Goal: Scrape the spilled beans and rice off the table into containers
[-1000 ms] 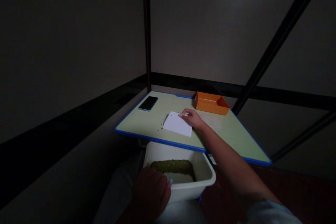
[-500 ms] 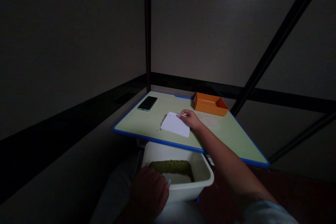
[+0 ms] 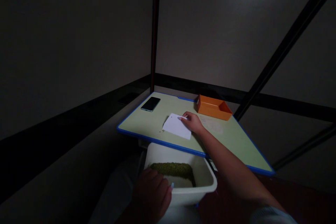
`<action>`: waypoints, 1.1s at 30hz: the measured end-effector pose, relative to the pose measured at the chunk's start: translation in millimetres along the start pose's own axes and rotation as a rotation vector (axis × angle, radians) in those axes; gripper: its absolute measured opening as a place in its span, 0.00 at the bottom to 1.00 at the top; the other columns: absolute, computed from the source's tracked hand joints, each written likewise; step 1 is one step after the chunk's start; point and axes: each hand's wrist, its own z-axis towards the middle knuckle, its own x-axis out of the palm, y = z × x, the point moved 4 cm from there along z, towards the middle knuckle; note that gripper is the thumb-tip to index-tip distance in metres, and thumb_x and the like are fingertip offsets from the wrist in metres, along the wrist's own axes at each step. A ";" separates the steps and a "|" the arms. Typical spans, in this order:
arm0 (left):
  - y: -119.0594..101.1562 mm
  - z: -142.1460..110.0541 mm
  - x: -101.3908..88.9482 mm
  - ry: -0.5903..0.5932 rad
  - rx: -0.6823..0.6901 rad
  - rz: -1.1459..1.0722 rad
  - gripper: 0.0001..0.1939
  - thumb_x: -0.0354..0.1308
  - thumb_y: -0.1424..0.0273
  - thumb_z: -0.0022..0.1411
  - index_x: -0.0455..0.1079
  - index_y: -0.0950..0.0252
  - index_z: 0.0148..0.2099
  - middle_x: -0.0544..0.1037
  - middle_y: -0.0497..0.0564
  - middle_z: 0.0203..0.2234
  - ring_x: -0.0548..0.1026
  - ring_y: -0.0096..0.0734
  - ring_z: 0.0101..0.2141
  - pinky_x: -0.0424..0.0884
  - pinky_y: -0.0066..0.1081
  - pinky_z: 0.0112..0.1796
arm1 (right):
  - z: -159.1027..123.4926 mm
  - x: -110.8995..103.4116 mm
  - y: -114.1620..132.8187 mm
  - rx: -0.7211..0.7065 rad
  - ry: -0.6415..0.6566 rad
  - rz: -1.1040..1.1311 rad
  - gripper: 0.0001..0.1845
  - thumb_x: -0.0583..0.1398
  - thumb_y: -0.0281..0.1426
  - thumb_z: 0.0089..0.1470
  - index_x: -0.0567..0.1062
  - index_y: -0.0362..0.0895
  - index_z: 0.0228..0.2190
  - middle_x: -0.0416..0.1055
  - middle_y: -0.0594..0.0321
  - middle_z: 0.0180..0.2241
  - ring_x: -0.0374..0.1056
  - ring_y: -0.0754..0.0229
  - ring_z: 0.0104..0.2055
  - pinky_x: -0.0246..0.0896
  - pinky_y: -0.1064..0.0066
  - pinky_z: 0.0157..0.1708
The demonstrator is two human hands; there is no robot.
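On tabletop (image 3: 141,120), R hand (image 3: 193,122) w/ white card (image 3: 175,127) pinched; below, L hand (image 3: 152,190) clamped on tub rim (image 3: 194,190).

The right forearm (image 3: 231,157) slants from the lower right of the frame up toward its centre, ending in the right hand (image 3: 193,123), fingers bent into a pinch that points left. At bottom centre, in dimmer light, the left hand (image 3: 149,192) is closed, back upward, fingers curled away, with its thumb (image 3: 167,196) along the right side.
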 end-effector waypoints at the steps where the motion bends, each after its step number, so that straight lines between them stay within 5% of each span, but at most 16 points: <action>1: -0.1 -0.5 0.3 -0.002 -0.003 -0.002 0.09 0.49 0.72 0.53 0.56 0.61 0.22 0.62 0.45 0.16 0.60 0.28 0.22 0.57 0.33 0.29 | 0.2 0.7 2.3 -0.007 0.013 -0.019 0.16 0.56 0.44 0.45 0.69 0.43 0.26 0.66 0.65 0.20 0.58 0.65 0.21 0.47 0.76 0.20; 13: 0.8 -6.8 4.2 -0.011 0.012 0.008 0.07 0.51 0.72 0.49 0.56 0.62 0.22 0.62 0.45 0.16 0.61 0.27 0.22 0.58 0.33 0.28 | 10.9 12.6 49.7 -0.144 0.161 -0.604 0.20 0.47 0.45 0.55 0.71 0.46 0.34 0.72 0.55 0.27 0.64 0.58 0.27 0.43 0.72 0.23; 33: 11.4 1.9 -4.4 -0.078 0.072 -0.006 0.08 0.47 0.73 0.52 0.58 0.62 0.22 0.63 0.45 0.15 0.61 0.27 0.21 0.59 0.31 0.28 | 13.6 27.4 71.5 -0.252 0.361 -0.835 0.32 0.34 0.51 0.55 0.66 0.48 0.42 0.73 0.56 0.35 0.67 0.55 0.36 0.53 0.70 0.29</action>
